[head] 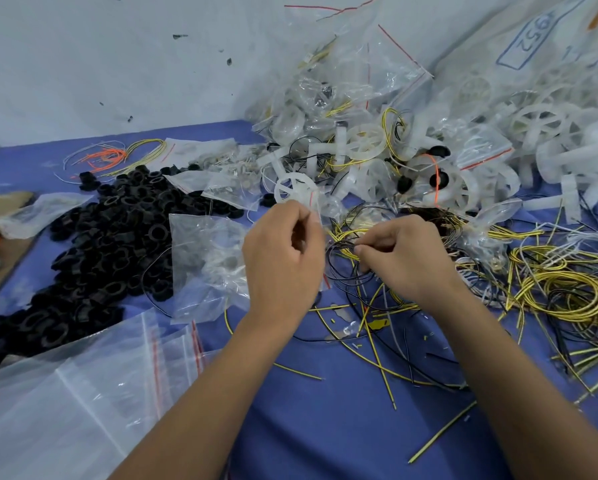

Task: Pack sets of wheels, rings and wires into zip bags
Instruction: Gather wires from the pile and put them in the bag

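While the left hand (283,258) pinches the mouth of a small zip bag (320,216) with a white wheel (296,189) showing just above its fingers, the right hand (403,258) has its grip pinched on thin black and yellow wires (346,251) near the middle of the blue worktop (325,410). A heap of black rings (110,237) lies toward the worktop's left edge, beside a crumpled clear bag (207,265). Flat empty zip bags (83,393) sit at the near left corner. Filled bags and loose white wheels (412,140) pile up at the far right, with coiled yellow wires (560,296) along the right edge.
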### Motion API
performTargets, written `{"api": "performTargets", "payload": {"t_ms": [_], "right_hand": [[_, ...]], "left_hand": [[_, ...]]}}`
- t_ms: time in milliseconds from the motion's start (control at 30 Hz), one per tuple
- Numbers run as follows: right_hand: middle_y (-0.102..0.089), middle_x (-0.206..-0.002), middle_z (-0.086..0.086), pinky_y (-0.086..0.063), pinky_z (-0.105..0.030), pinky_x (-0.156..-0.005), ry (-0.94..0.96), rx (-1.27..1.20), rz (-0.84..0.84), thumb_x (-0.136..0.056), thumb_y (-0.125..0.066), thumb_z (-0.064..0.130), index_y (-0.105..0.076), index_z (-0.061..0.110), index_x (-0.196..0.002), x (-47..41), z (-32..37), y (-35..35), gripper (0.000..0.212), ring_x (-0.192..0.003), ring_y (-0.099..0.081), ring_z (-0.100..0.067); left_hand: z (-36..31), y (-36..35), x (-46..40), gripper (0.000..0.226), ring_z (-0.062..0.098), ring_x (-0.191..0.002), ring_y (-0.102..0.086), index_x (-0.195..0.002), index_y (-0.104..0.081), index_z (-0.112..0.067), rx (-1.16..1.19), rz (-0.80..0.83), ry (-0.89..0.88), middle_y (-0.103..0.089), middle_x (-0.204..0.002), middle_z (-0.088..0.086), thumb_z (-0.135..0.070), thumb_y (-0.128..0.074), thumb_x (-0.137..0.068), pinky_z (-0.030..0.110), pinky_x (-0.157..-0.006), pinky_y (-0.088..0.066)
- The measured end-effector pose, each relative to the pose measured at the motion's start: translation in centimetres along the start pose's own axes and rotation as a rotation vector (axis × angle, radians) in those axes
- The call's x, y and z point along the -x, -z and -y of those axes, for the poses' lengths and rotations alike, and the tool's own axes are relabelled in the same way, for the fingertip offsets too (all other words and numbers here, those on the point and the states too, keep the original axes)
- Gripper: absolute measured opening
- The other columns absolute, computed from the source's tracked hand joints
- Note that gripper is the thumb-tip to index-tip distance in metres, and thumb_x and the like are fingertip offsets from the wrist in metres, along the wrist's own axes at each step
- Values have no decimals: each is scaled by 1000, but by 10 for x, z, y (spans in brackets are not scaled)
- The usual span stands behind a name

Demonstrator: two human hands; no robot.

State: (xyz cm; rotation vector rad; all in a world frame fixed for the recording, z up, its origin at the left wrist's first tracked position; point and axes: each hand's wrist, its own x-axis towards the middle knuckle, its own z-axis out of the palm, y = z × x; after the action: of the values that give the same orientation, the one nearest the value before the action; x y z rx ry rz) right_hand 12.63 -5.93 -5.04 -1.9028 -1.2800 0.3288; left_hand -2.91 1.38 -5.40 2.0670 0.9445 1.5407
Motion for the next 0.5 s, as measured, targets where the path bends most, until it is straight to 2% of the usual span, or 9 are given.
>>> {"api": "performTargets", "payload": {"t_ms": [67, 133, 233, 267, 300, 400, 433, 500], "right_hand": [[-74, -69, 5, -56, -20, -71, 35, 91, -27, -88, -72, 13, -81, 13, -85, 2, 3, 1, 10, -68, -69, -3], [-74, -68, 3, -56, -23, -73, 77, 56, -8, -88, -71, 10, -81, 13, -85, 4, 8, 1, 11, -68, -71, -8], [-75, -70, -5, -57, -32, -67, 131, -259, 146, -90, -68, 3, -79, 10, -83, 7, 18, -1, 14, -66, -72, -17], [-75, -71, -5, -55, -33, -62, 139, -334, 158, -89, -66, 1, -77, 10, -84, 8, 21, -4, 16, -64, -69, -15], [-75, -70, -1, -51, -30, -57, 149, -372, 140, -87, -64, -3, -75, 11, -82, 9, 23, -7, 19, -62, -64, -10], [-63, -57, 18, -41, -11, -51, 184, -419, 38, -80, -55, -16, -61, 23, -67, 11, 25, -20, 41, -53, -51, 7], [-60, -55, 19, -40, -10, -50, 176, -452, 20, -81, -53, -18, -58, 25, -65, 12, 26, -22, 46, -53, -49, 8], [-53, -54, 16, -38, -16, -50, 174, -477, 9, -83, -52, -17, -53, 25, -61, 11, 24, -27, 47, -55, -43, 6]], "left_hand": [[-3, 1, 0, 24, 15, -63, -46, -73, -53, -13, -55, -14, -87, -49, -68, -6, -13, -60, -96, 33, -58, -37], [-3, 0, 2, 22, 17, -65, -47, -75, -56, -12, -96, 2, -147, -51, -72, -4, -15, -61, -96, 33, -59, -38], [-5, -3, 6, 20, 22, -67, -50, -78, -60, -10, -118, 78, -232, -55, -77, 0, -17, -59, -97, 38, -59, -42], [-7, -4, 8, 19, 23, -68, -50, -79, -61, -9, -116, 98, -265, -56, -78, 1, -17, -59, -97, 39, -59, -43], [-9, -5, 9, 19, 24, -68, -51, -80, -62, -9, -112, 112, -302, -56, -79, 3, -17, -59, -97, 41, -58, -43], [-15, -8, 14, 16, 25, -67, -51, -82, -63, -5, -57, 137, -393, -56, -80, 5, -12, -59, -96, 43, -58, -45], [-16, -8, 15, 16, 25, -67, -50, -82, -63, -4, -34, 136, -404, -56, -79, 6, -11, -59, -96, 42, -58, -45], [-19, -9, 14, 17, 24, -67, -50, -81, -63, -2, 5, 121, -409, -57, -79, 8, -9, -59, -96, 39, -59, -44]]}}
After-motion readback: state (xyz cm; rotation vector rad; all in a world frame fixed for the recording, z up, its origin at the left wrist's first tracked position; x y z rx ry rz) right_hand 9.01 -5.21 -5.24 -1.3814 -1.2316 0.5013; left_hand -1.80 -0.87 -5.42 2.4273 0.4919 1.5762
